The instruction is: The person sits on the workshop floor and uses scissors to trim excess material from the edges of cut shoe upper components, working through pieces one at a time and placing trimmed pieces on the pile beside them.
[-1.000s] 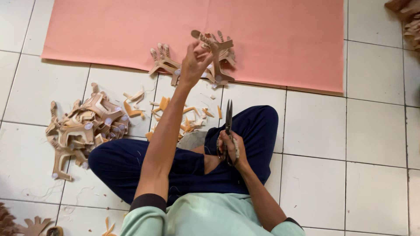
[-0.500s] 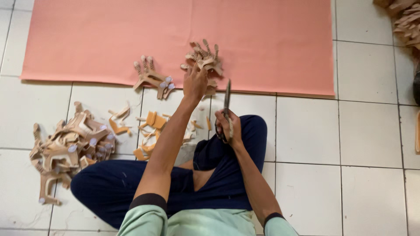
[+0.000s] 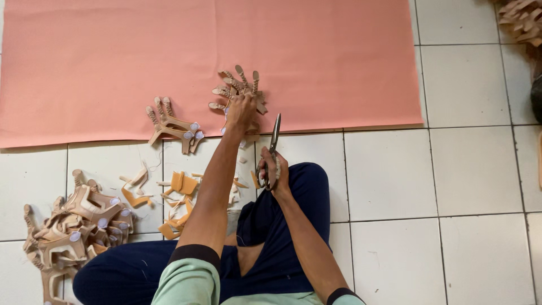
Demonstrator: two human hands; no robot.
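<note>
My left hand (image 3: 241, 111) reaches forward onto a small stack of tan strappy shoe-upper pieces (image 3: 240, 87) lying on the pink sheet (image 3: 101, 62), fingers closed over the stack. My right hand (image 3: 273, 171) rests by my knee and grips a pair of metal scissors (image 3: 273, 141), blades closed and pointing away from me. A second bunch of cut upper pieces (image 3: 172, 124) lies at the sheet's near edge, left of my left hand.
A heap of tan upper pieces (image 3: 70, 226) sits on the white floor tiles at my left. Orange offcuts (image 3: 178, 197) are scattered in front of my crossed legs in dark blue trousers (image 3: 282, 237). More tan pieces (image 3: 522, 20) lie at the top right corner.
My left hand has come down from holding the pieces in the air onto the stack on the pink sheet. The right hand still holds the scissors and has shifted little.
</note>
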